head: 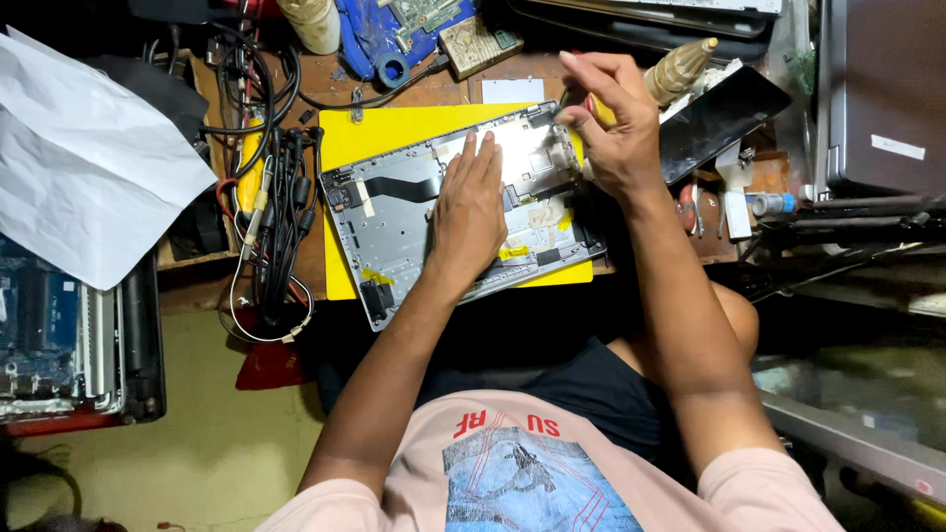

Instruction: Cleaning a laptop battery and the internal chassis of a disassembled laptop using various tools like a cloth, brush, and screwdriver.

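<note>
Left hand (471, 202) is pressed flat on the opened grey laptop shell (394, 236), which sits on a yellow mat (394, 128). Right hand (611, 123) grips a yellow-handled screwdriver (599, 110) at the shell's far corner.

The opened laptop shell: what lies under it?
The opened laptop shell lies on a yellow mat, which shows along its far and near edges. The left hand rests flat on the shell; the mat's middle is covered.

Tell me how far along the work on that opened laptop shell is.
Done: the laptop shell lies opened on the yellow mat, its inside largely bare. In hand: the left hand presses it flat while the right hand works a screwdriver at the far corner. Left: the black ribbon cable remains attached.
</note>
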